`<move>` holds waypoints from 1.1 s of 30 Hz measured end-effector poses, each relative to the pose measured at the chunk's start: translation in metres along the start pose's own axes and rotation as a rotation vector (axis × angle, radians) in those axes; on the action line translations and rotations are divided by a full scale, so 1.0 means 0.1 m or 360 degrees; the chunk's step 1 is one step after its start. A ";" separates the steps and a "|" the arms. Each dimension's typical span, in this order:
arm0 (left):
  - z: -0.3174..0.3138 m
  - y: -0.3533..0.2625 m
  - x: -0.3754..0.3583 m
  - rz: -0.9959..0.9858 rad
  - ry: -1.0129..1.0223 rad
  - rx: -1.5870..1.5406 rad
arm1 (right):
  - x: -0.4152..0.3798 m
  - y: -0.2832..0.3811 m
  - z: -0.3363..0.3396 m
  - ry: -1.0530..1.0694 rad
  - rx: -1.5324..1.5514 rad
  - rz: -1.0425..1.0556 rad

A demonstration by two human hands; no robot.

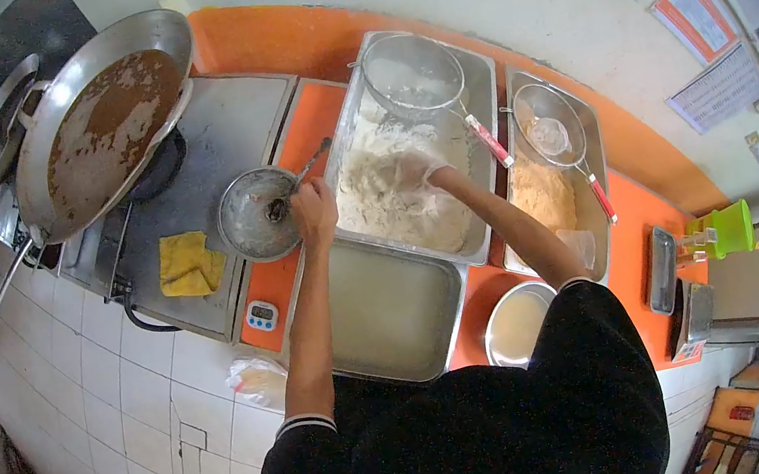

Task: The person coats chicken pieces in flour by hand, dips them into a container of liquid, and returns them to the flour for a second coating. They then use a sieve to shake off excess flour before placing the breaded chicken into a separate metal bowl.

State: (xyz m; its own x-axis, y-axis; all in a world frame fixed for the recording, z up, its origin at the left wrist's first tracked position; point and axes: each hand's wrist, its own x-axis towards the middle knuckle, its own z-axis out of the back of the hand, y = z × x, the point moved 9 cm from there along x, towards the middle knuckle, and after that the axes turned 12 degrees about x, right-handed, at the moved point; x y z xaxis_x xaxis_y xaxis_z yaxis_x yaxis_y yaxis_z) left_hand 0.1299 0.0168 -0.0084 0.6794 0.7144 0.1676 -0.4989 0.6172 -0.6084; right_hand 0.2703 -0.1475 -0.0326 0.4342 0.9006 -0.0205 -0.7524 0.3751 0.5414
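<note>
My left hand (315, 210) is closed at the right rim of a round metal bowl (241, 229), which has greyish residue inside. A dark utensil handle (315, 159) sticks out past the bowl's rim beside my fingers. My right hand (417, 172), whitened with flour, reaches into the flour (395, 209) in a deep steel tray (477, 248). Its fingers are blurred and partly lost in the flour. A round mesh sieve (415, 73) with a red-and-white handle rests across the far end of this tray.
A large wok (181, 43) of brown oil stands left on the stove (226, 112), near a yellow cloth (189, 264). A tray of pale liquid (388, 312), a timer (261, 316) and a pot (517, 326) sit closer. Another sieve (550, 121) rests over orange-tinted flour (539, 193) at right.
</note>
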 end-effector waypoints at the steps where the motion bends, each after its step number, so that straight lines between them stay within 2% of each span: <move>1: 0.00 0.01 -0.01 0.0017 0.0002 0.0004 | -0.03 0.03 0.10 -0.0053 0.0180 0.0088; 2: 0.02 -0.01 -0.01 0.0013 0.0006 -0.0010 | -0.08 0.05 0.19 -0.0106 0.0361 0.0172; 5: 0.03 -0.02 -0.02 -0.0004 0.0010 -0.0033 | -0.18 -0.38 0.23 -0.0056 0.0540 -0.0351; 8: 0.02 -0.04 -0.02 0.0004 -0.0009 -0.0011 | -0.02 -1.36 -0.65 -0.0549 0.0411 -0.0763; 10: 0.06 -0.03 -0.02 0.0074 -0.0011 0.0041 | 0.08 -0.95 -0.58 -0.0417 0.0055 -0.0618; 14: -0.04 0.03 -0.02 0.0038 0.0070 -0.0019 | -0.46 0.07 -0.87 -0.0050 -0.0589 -0.0392; 17: -0.08 0.04 0.01 0.0033 0.0066 0.0011 | -0.31 -0.16 -0.92 0.0163 -0.0192 -0.0285; 20: 0.03 0.01 0.02 0.0103 0.0047 0.0055 | -0.21 -0.31 -0.76 0.0216 -0.0109 -0.0448; 23: 0.02 0.03 -0.02 0.0096 0.0058 -0.0019 | -0.18 -0.73 -0.58 0.0003 0.0103 -0.0457; 26: -0.02 0.06 -0.01 0.0023 0.0044 -0.0074 | -0.20 -0.62 -0.22 -0.0139 -0.0040 -0.0302; 29: -0.02 0.03 -0.01 0.0041 0.0064 -0.0096 | -0.30 -0.26 0.07 0.0118 -0.0055 -0.0588; 32: 0.00 0.03 0.02 0.0003 0.0016 -0.0116 | -0.38 0.11 0.21 -0.0153 0.0157 -0.0201; 33: 0.02 0.01 0.00 -0.0011 -0.0029 -0.0101 | -0.39 0.09 0.16 -0.0029 0.0308 -0.0169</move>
State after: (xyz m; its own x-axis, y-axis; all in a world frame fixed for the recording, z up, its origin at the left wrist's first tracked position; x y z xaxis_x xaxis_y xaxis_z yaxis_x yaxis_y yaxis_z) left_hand 0.1284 0.0187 -0.0076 0.6725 0.7165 0.1853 -0.4589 0.6002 -0.6551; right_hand 0.2543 -0.1824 -0.0133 0.5164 0.8533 -0.0717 -0.5935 0.4170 0.6884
